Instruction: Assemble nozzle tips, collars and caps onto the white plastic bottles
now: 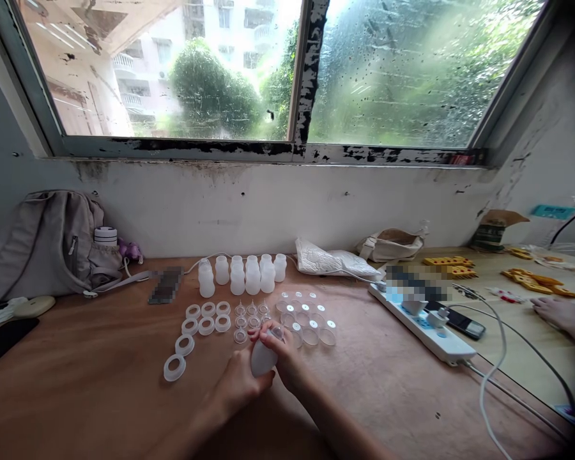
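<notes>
A frosted white baby bottle [262,360] is held between both hands, tilted, above the front of the table. My left hand [242,369] is wrapped around the bottle's side. My right hand [286,355] closes around its upper end, where a clear part shows between the fingers; the join is mostly hidden. Just beyond the hands stand several clear bottle nipples [240,322]. To their left lie several white screw rings [206,326], and to their right several clear round caps [310,336] with white dots. Behind these, several more frosted bottles [237,281] stand in rows.
A white power strip [421,329] with plugs and cables lies at right, beside a phone [462,322]. Yellow parts [539,281] and another person's hand [553,313] are farther right. A grey backpack [52,243], a white packet [328,259] and a pouch [391,245] sit along the wall.
</notes>
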`<state>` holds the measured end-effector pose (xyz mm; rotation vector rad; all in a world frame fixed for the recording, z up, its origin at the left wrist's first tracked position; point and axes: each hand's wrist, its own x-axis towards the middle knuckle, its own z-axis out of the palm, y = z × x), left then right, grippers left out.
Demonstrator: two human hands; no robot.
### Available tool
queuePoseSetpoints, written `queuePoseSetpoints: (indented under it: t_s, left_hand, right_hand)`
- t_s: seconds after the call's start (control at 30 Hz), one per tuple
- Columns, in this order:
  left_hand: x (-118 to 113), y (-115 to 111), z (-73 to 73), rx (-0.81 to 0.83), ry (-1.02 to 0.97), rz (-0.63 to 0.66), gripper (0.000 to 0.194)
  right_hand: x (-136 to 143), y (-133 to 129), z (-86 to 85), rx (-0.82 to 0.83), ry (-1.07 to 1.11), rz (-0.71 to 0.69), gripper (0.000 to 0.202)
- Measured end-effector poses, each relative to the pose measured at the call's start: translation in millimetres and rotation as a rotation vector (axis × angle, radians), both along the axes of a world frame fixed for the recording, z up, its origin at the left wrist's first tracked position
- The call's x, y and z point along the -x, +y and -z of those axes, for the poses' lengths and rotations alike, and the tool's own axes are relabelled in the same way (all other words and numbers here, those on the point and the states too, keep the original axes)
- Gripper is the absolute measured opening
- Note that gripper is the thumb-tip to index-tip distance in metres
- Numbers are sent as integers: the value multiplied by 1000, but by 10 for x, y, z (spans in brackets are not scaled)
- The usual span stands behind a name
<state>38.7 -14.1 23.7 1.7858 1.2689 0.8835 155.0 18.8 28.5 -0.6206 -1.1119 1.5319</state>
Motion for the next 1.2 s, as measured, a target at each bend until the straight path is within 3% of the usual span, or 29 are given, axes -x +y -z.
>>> queuePoseSetpoints:
  t_s: [0.23,0.37,0.47,0.6,0.7,0.83,0.97,1.1,1.2]
  left_hand:
    - [126,111,146,-307,316,-151,41]
    - [234,177,201,-461,371,-175,49]
    - [270,167,162,-474,395,-198,51]
    - [270,139,99,-496,437,-195,41]
    - [262,131,83,-509,463,-185,38]
    - [279,137,73,-548,447,-178,40]
    - [333,171,66,-552,434,-218,40]
    - [379,212,84,-560,426,-252,42]
    - [395,228,99,-562,429,-232,43]
  right_hand:
    - [-5,42,-87,-63,-207,-35,15]
    - [-199,181,-229,-143,-394,45,37]
    - [-485,314,-290,-130,-563,202,41]
    - [-793,379,-207,-83,-921,265,25]
    - [-838,334,-49,-53,-1037,212,31]
    - [-752,298,69,-90,-994,254,30]
    - [-633,368,-13,-145,-751,414,35]
    - [-453,451,-83,-142,-509,357,36]
    - [-302,481,-40,-187,-487,297,32]
